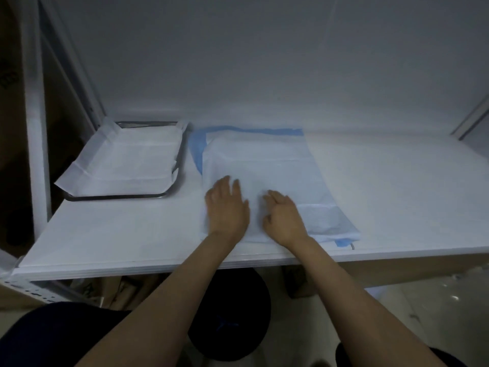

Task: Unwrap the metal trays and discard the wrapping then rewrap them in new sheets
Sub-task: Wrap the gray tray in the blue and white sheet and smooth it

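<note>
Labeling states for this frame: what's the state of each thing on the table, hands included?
metal tray: unwrapped, open, lined with a sheet
white sheet: unfolded inside the tray, edges draped over its rim
wrapped bundle: folded shut, lying flat
blue sheet: under the bundle, only edges showing
left hand: flat on the bundle, fingers straight
right hand: on the bundle, fingers curled; grip unclear
</note>
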